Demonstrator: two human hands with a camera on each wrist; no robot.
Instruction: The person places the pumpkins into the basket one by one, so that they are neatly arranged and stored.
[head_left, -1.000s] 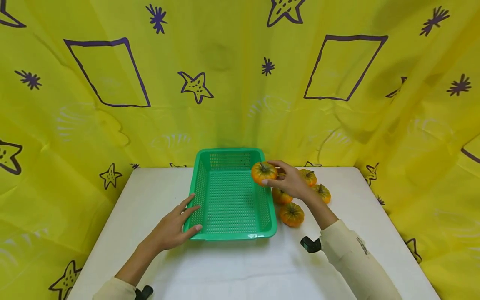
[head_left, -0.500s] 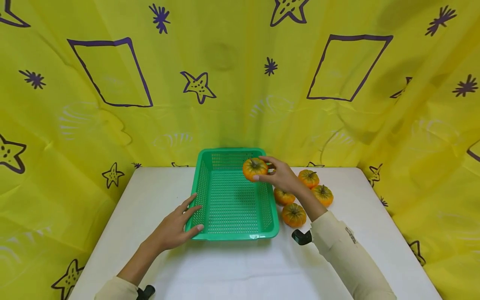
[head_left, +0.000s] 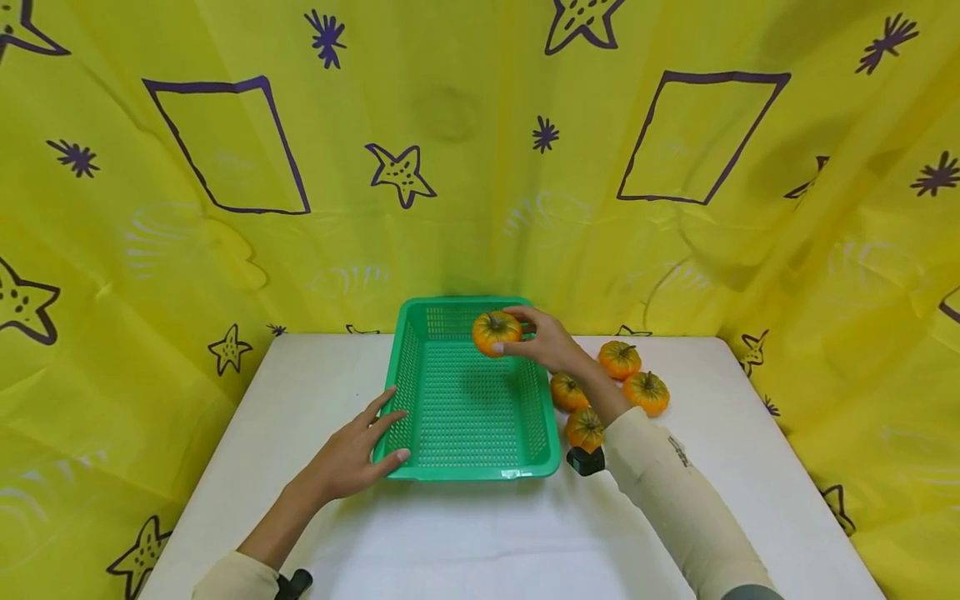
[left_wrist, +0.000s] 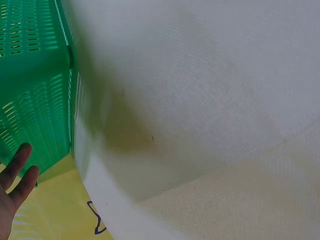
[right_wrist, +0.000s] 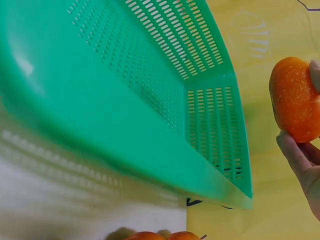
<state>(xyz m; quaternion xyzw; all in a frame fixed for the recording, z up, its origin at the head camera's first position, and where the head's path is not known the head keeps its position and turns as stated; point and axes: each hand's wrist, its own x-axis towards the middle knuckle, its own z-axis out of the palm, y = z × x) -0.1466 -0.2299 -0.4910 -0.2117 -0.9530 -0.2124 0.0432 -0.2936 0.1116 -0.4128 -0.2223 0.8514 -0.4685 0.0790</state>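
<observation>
A green plastic basket (head_left: 468, 472) with slotted walls stands on the white table. My right hand (head_left: 551, 340) holds a small orange pumpkin (head_left: 497, 332) above the basket's far right part, thumb on the near side and fingers behind. In the right wrist view that pumpkin (right_wrist: 295, 100) shows its smooth orange underside between the thumb and fingers. My left hand (head_left: 347, 457) rests with spread fingers at the basket's left rim, its thumb near the front left corner. The left wrist view shows two straight fingertips (left_wrist: 26, 182) by the basket wall (left_wrist: 40, 110).
Several more small pumpkins lie right of the basket, among them a front one (head_left: 585, 427), one by the wall (head_left: 567, 392) and a right one (head_left: 647, 392). A yellow patterned curtain (head_left: 465, 167) rises behind the table (head_left: 315, 375).
My right hand has carried the pumpkin leftward and slightly up, from over the basket's right rim to above its inside. The left hand keeps its place on the basket.
</observation>
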